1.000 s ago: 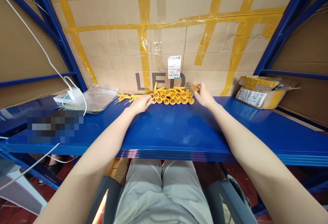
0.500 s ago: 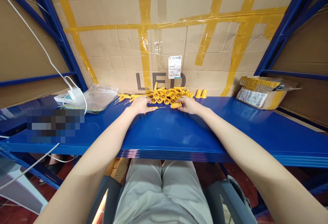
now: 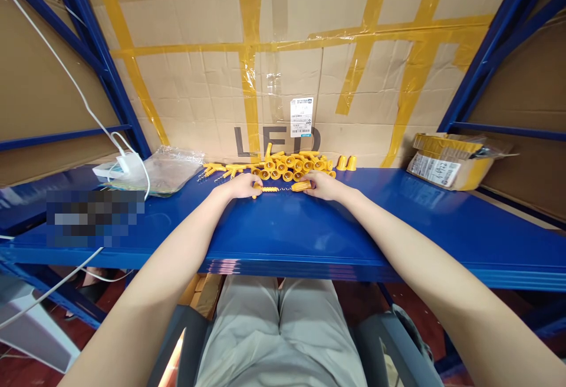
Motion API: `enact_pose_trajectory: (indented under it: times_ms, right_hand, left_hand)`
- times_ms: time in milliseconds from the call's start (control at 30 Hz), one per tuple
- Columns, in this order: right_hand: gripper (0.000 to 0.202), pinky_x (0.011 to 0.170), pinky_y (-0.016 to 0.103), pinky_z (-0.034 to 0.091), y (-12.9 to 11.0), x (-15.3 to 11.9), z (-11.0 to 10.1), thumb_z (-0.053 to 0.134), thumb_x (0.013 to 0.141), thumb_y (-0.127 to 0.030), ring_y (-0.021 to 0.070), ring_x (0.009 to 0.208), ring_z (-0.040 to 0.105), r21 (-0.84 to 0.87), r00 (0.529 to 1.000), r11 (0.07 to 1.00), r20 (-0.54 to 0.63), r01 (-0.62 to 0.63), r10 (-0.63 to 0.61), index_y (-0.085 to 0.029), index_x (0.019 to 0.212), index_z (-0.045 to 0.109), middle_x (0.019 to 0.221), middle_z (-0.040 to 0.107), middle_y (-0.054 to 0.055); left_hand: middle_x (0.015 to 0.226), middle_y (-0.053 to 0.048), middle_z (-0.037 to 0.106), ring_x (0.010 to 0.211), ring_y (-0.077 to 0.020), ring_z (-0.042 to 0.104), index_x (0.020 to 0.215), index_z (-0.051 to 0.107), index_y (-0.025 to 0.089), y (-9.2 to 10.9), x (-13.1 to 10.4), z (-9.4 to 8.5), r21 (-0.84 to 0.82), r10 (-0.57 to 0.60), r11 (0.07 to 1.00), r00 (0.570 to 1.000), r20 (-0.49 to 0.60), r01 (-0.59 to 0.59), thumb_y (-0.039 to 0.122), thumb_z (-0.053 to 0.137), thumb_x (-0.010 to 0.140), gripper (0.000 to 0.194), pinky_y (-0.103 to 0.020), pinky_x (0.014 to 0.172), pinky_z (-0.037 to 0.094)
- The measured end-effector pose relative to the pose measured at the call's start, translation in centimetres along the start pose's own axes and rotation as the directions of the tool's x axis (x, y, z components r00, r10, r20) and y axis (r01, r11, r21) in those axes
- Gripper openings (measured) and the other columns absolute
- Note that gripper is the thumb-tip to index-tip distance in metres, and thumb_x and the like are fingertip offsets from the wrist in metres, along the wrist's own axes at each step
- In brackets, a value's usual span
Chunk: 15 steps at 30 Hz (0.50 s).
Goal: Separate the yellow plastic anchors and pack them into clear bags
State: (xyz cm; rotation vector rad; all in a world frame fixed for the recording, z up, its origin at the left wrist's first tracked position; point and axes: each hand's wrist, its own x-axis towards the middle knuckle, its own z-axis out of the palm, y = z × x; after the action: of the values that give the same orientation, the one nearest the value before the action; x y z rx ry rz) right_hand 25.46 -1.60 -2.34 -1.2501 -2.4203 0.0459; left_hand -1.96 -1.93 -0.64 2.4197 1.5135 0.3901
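Observation:
My left hand (image 3: 243, 186) is closed on the handle of a yellow corkscrew (image 3: 270, 189). Its bare metal spiral points right. Between the fingers of my right hand (image 3: 326, 185) is a yellow plastic cap (image 3: 301, 186), lying on its side in line with the spiral. The spiral's tip is at or just by the cap's near end; whether it has entered I cannot tell. Just behind both hands lies a heap of yellow caps (image 3: 288, 176), many with their round open ends facing me. More yellow corkscrews (image 3: 215, 167) lie to the left of the heap.
Two yellow caps (image 3: 352, 163) stand upright right of the heap. A taped cardboard box (image 3: 451, 166) sits at the right, plastic bags (image 3: 170, 169) and a white adapter (image 3: 128, 163) at the left. Behind the blue shelf (image 3: 292, 228) rises a large cardboard sheet (image 3: 194, 98).
My left hand has turned the corkscrew so more of its yellow shank shows, level with the cap. The cap in my right hand has shifted slightly left, and spiral and cap are closer together.

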Motion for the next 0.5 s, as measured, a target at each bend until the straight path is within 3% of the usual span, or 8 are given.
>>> enact_pose_trajectory:
  times_ms: [233, 500]
  right_hand:
    - [0.036, 0.082, 0.034, 0.048, -0.8, 0.0, -0.1, 0.062, 0.073, -0.021, 0.0247, 0.092, 0.063, 0.005, 0.999, 0.999, -0.013, 0.035, -0.035, -0.011, 0.108, 0.065, 0.102, 0.067, 0.012]
    - [0.027, 0.082, 0.034, 0.048, -2.0, 0.0, 0.0, 0.061, 0.077, -0.022, 0.0240, 0.091, 0.063, 0.042, 0.996, 0.996, -0.034, 0.083, -0.082, -0.015, 0.102, 0.067, 0.100, 0.069, 0.009]
  left_hand:
    - [0.062, 0.003, 0.068, 0.062, -0.0161, 0.061, 0.097, 0.062, 0.020, 0.8, -0.1, 0.2, -0.014, 0.020, 1.000, 0.999, -0.027, -0.020, 0.030, 0.056, 0.072, 0.028, -0.024, 0.061, 0.045]
    - [0.058, 0.005, 0.063, 0.059, -0.0164, 0.059, 0.090, 0.055, 0.021, 1.9, 0.1, 1.3, -0.011, 0.111, 0.994, 0.989, -0.096, -0.112, 0.036, 0.060, 0.072, 0.023, -0.025, 0.060, 0.042]
